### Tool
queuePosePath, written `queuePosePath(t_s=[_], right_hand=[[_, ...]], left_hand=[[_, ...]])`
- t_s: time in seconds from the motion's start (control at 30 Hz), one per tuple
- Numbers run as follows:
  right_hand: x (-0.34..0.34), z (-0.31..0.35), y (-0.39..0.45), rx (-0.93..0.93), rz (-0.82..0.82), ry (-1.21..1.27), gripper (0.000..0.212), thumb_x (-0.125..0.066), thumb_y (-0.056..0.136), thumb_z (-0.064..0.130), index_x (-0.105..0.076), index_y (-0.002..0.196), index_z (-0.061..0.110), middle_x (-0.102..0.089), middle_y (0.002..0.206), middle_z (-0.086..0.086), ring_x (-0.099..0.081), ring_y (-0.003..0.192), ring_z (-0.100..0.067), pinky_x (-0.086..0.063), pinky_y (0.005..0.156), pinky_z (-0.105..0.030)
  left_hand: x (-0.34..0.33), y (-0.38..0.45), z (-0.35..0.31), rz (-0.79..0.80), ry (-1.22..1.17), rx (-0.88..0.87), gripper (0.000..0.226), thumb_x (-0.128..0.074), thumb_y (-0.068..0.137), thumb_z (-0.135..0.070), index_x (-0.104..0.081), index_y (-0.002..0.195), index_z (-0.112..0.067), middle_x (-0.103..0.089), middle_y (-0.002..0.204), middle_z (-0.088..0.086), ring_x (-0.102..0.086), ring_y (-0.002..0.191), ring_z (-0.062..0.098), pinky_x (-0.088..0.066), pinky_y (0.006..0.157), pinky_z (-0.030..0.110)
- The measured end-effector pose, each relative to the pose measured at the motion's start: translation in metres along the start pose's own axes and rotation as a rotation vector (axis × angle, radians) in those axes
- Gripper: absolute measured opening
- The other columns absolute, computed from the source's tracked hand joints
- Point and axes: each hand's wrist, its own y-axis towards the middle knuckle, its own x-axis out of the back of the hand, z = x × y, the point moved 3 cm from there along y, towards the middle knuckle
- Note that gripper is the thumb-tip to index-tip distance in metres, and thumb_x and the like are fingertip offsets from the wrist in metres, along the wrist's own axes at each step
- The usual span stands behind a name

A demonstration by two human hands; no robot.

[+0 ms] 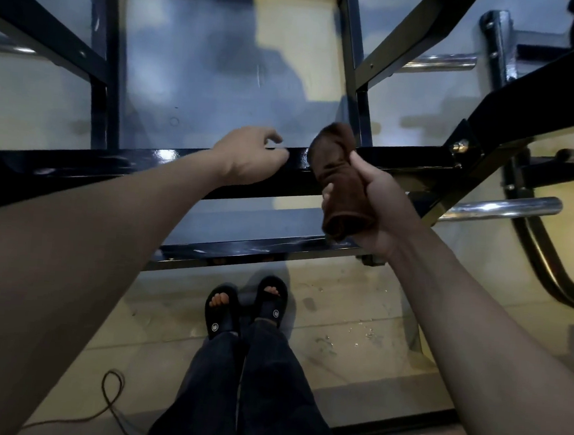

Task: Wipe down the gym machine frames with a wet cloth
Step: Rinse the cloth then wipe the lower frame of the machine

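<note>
Gripping rolled brown cloth (338, 183) w/ right hand (379, 207) at 3 o'clock, top end touching shiny black frame bar (166, 163), left hand (249, 156) at 9 o'clock resting on bar, fingers loosely curled, holding nothing.

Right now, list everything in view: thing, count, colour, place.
cloth: one, brown, rolled, gripped in right hand over the crossbar
crossbar: one, glossy black, running across the middle
frame bars: several, dark, beyond and beside the crossbar
chrome pegs: at least two clear ones, silver, right side
cable: one, dark, on the floor bottom left
floor: pale, wet patches
sandals: two, black, bottom centre
left hand: resting on the crossbar
right hand: holding the cloth
</note>
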Motion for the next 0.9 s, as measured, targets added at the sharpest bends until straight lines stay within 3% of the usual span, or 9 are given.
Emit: queuePosePath(t_s=[0.1, 0.2, 0.3, 0.37, 0.43, 0.53, 0.73, 0.83, 0.9], right_hand=[[-0.004, -0.004, -0.008, -0.126, 0.063, 0.006, 0.048, -0.050, 0.107, 0.042, -0.057, 0.134, 0.002, -0.066, 0.087, -0.012, -0.064, 0.069, -0.017, -0.059, 0.061, -0.026], [-0.010, -0.007, -0.013, -0.122, 0.106, -0.043, 0.049, -0.047, 0.109, 0.038, -0.058, 0.139, 0.001, -0.073, 0.110, -0.020, -0.072, 0.088, -0.025, -0.061, 0.080, -0.031], [-0.007, -0.006, -0.014, -0.113, 0.106, -0.112, 0.049, -0.051, 0.107, 0.042, -0.059, 0.142, 0.009, -0.067, 0.136, -0.017, -0.068, 0.110, -0.033, -0.051, 0.106, -0.043], [-0.002, -0.001, -0.016, -0.113, 0.086, -0.325, 0.052, -0.057, 0.102, 0.049, -0.064, 0.136, 0.011, -0.070, 0.131, -0.017, -0.071, 0.109, -0.032, -0.054, 0.101, -0.044], [0.002, 0.007, -0.017, -0.071, 0.010, -0.699, 0.045, -0.066, 0.097, 0.047, -0.067, 0.127, 0.013, -0.074, 0.118, -0.020, -0.075, 0.098, -0.027, -0.061, 0.085, -0.040], [0.011, 0.027, -0.011, 0.130, -0.223, -1.128, 0.037, -0.080, 0.089, 0.036, -0.069, 0.119, 0.018, -0.076, 0.107, -0.012, -0.076, 0.094, -0.025, -0.064, 0.084, -0.046], [0.002, 0.053, 0.011, 0.686, -0.724, -1.823, 0.038, -0.069, 0.094, 0.033, -0.064, 0.131, 0.025, -0.062, 0.128, -0.005, -0.055, 0.120, -0.028, -0.045, 0.095, -0.040], [-0.005, 0.031, 0.022, 0.980, -0.764, -1.766, 0.036, -0.063, 0.096, 0.026, -0.064, 0.131, 0.020, -0.055, 0.137, -0.007, -0.048, 0.128, -0.028, -0.041, 0.107, -0.044], [-0.006, 0.015, 0.036, 0.973, -0.696, -1.660, 0.036, -0.051, 0.103, 0.035, -0.066, 0.132, 0.019, -0.057, 0.140, -0.006, -0.048, 0.130, -0.027, -0.037, 0.111, -0.045]], left_hand=[[0.000, -0.010, -0.028, -0.025, -0.308, -0.114, 0.032, -0.043, 0.103, -0.025, -0.072, 0.110, -0.014, -0.068, 0.113, -0.001, -0.059, 0.106, 0.014, -0.042, 0.092, 0.021], [-0.008, -0.016, -0.037, -0.004, -0.540, -0.063, 0.030, -0.054, 0.096, -0.018, -0.057, 0.067, -0.017, -0.059, 0.068, -0.007, -0.051, 0.060, 0.003, -0.040, 0.056, 0.015], [-0.012, -0.017, -0.032, 0.048, -0.806, 0.019, 0.018, -0.066, 0.092, -0.014, -0.066, 0.074, -0.015, -0.064, 0.067, -0.002, -0.061, 0.064, 0.011, -0.056, 0.065, 0.026], [-0.012, -0.016, -0.027, 0.067, -0.772, 0.007, 0.009, -0.066, 0.096, -0.015, -0.071, 0.089, -0.012, -0.070, 0.082, 0.006, -0.069, 0.076, 0.018, -0.063, 0.077, 0.035], [-0.013, -0.016, -0.022, 0.058, -0.634, 0.004, 0.009, -0.066, 0.099, -0.020, -0.072, 0.096, -0.013, -0.071, 0.086, 0.007, -0.071, 0.070, 0.016, -0.062, 0.071, 0.030], [-0.014, -0.012, -0.016, 0.019, -0.555, 0.017, 0.013, -0.068, 0.098, -0.025, -0.071, 0.094, -0.013, -0.069, 0.077, 0.004, -0.065, 0.053, 0.008, -0.049, 0.050, 0.017], [-0.025, 0.009, -0.023, -0.076, -0.384, 0.028, 0.019, -0.075, 0.088, -0.038, -0.074, 0.091, -0.019, -0.071, 0.087, -0.004, -0.066, 0.082, 0.015, -0.052, 0.074, 0.027], [-0.032, 0.018, -0.020, -0.126, -0.410, 0.141, 0.027, -0.074, 0.087, -0.035, -0.075, 0.082, -0.009, -0.070, 0.078, 0.003, -0.067, 0.080, 0.025, -0.049, 0.070, 0.029], [-0.034, 0.020, -0.017, -0.148, -0.459, 0.181, 0.031, -0.075, 0.086, -0.035, -0.076, 0.082, -0.004, -0.067, 0.072, 0.005, -0.065, 0.073, 0.026, -0.048, 0.067, 0.030]])
